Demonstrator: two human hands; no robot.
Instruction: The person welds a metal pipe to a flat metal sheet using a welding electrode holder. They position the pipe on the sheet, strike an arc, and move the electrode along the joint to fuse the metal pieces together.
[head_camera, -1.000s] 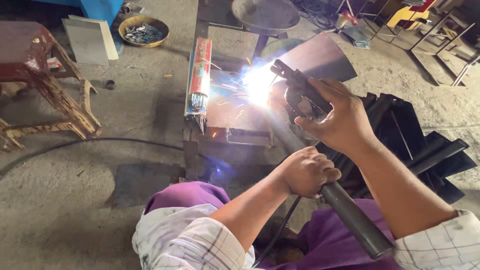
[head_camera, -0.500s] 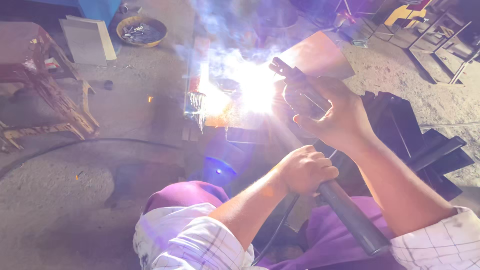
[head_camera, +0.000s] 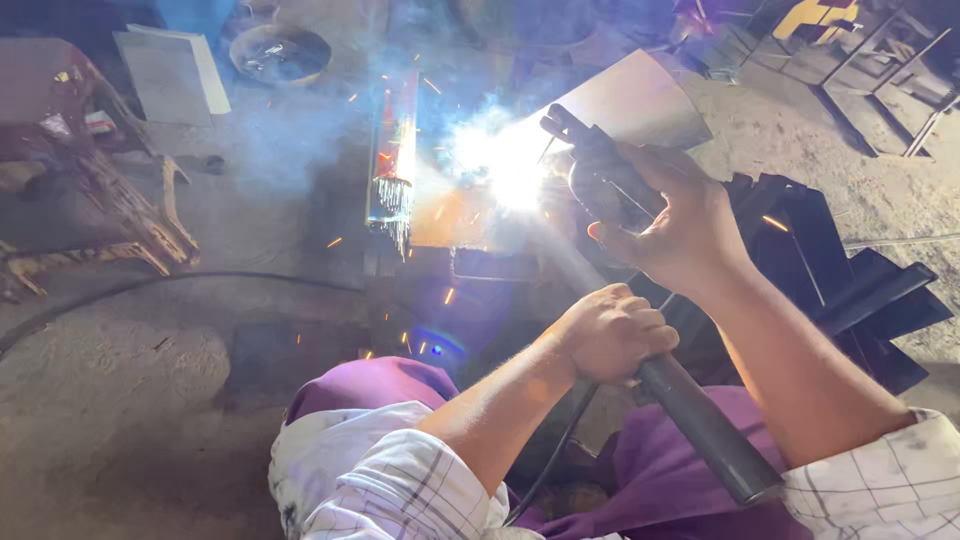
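**Desk:** Concrete floor (head_camera: 130, 420) of a workshop, dusty and grey, fills the frame. What sits at the centre?

**Photographer:** A white welding arc (head_camera: 505, 165) burning on a flat metal plate (head_camera: 640, 100), which lies on a low steel surface (head_camera: 470, 270) just ahead of the person's knees. Sparks scatter and bluish smoke rises over it.

**Desk:** And the hands?

**Photographer:** The right hand (head_camera: 680, 225) is wrapped around a dark electrode holder (head_camera: 600, 165), fingers (head_camera: 620, 235) closed on its handle, its tip touching the glare at the plate's near edge. The left hand (head_camera: 610, 335) is a closed fist around a dark grey tube (head_camera: 700, 425) that slants down toward the lower right, across the lap. A black cable (head_camera: 550, 455) drops beneath that fist.

**Desk:** Clothing?

**Photographer:** Purple trousers (head_camera: 370, 385) and checked white sleeves (head_camera: 400, 480).

**Desk:** Around the work?

**Photographer:** A red packet of welding rods (head_camera: 392, 160) stands just left of the arc, rod ends poking out of its bottom. Black angled steel pieces (head_camera: 850, 280) are stacked to the right. Farther left, a worn wooden stool (head_camera: 90, 190); behind it, a pale flat board (head_camera: 170, 70) and a round bowl (head_camera: 280, 52) of small metal bits. A dark hose (head_camera: 150, 285) curves over the floor at left.
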